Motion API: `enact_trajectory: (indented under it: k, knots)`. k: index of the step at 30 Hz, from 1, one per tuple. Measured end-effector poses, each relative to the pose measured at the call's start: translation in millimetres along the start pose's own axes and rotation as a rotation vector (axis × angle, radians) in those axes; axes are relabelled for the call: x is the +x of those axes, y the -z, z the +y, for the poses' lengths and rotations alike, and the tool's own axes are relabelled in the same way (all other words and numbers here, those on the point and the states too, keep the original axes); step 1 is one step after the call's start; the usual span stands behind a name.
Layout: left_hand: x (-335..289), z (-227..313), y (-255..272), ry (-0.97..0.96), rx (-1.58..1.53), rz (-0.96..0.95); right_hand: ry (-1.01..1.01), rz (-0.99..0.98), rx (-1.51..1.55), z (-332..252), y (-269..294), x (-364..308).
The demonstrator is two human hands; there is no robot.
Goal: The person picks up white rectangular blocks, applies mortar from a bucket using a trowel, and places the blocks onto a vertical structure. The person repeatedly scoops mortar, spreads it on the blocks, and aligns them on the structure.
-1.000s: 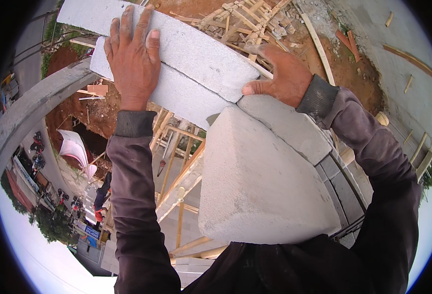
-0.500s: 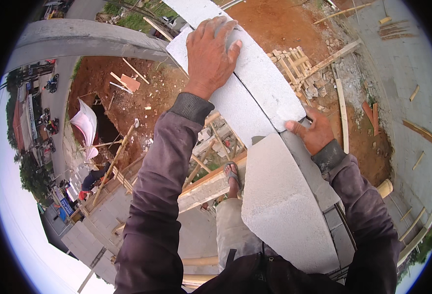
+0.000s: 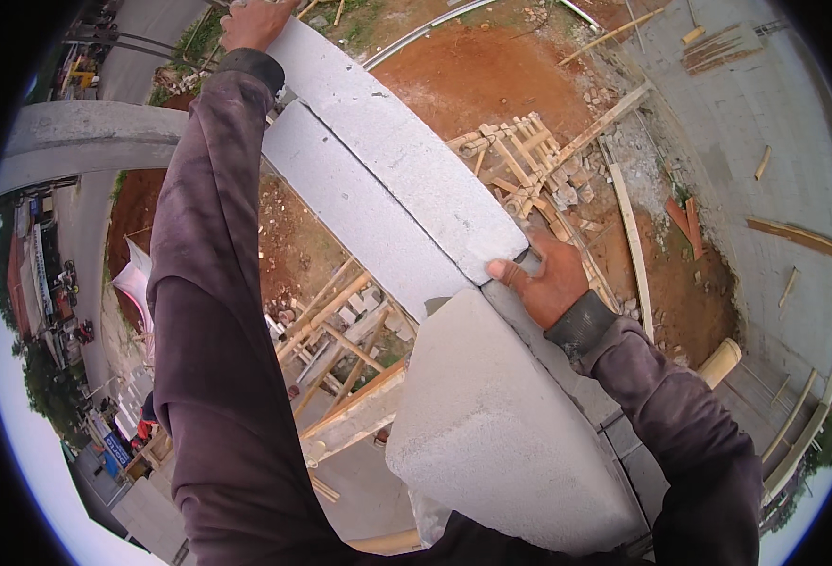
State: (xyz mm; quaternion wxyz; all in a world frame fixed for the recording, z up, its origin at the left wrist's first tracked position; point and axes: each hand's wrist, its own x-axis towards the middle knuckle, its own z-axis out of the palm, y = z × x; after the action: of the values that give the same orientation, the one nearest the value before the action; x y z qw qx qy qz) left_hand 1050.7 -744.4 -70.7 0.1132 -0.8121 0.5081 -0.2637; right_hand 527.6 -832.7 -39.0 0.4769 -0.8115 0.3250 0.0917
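Observation:
A long light-grey concrete block (image 3: 392, 137) lies atop a wall, running from far left toward the middle. At its far end is my left hand (image 3: 255, 24), fingers curled over the end and partly cut off by the frame's rim. My right hand (image 3: 550, 275) clasps the near end, thumb on top and fingers down the far side, partly hidden. Alongside runs a second pale block (image 3: 359, 193), a narrow dark joint between the two. Closer to me sits a bulky grey block (image 3: 515, 415) with a sloping face, just short of my right hand.
The wall stands high above ground. Below are bamboo scaffolding (image 3: 340, 349), a wooden ladder-like frame (image 3: 519, 156) and red soil (image 3: 477, 71). A concrete beam (image 3: 86, 137) meets the wall from the left. A tall grey wall (image 3: 746, 123) rises at right.
My left hand has slid away from the middle of the blocks to the long block's far end. My right hand keeps to the near end. The view has shifted with my head.

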Motion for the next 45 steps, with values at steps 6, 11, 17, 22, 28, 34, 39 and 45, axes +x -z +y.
enact_trajectory:
  k: [6, 11, 17, 22, 28, 34, 39, 45]
  knots:
    - [17, -12, -18, 0.222, -0.159, -0.311, 0.004, -0.063, -0.025, -5, 9, -5]
    - [20, -10, -23, 0.641, -0.263, -0.455, 0.002, -0.025, -0.1, -8, 4, -4]
    - [10, 0, -19, 0.135, -0.02, -0.263, 0.05, 0.034, 0.012, -6, 1, -5]
    - [12, 7, -3, 0.147, 0.05, -0.257, 0.031, 0.056, -0.002, -8, 1, -3]
    - [12, 12, 6, 0.705, -0.443, -0.103, 0.021, 0.048, 0.021, -8, 2, -3]
    - [7, 4, -4, 0.51, -0.205, -0.18, -0.002, 0.03, 0.006, -6, -2, -2]
    - [7, 4, -8, 0.549, -0.315, -0.149, 0.02, 0.054, -0.005, -6, -1, -2]
    - [4, 8, -7, 0.354, -0.024, -0.192, 0.094, 0.034, 0.029, -4, 0, -2]
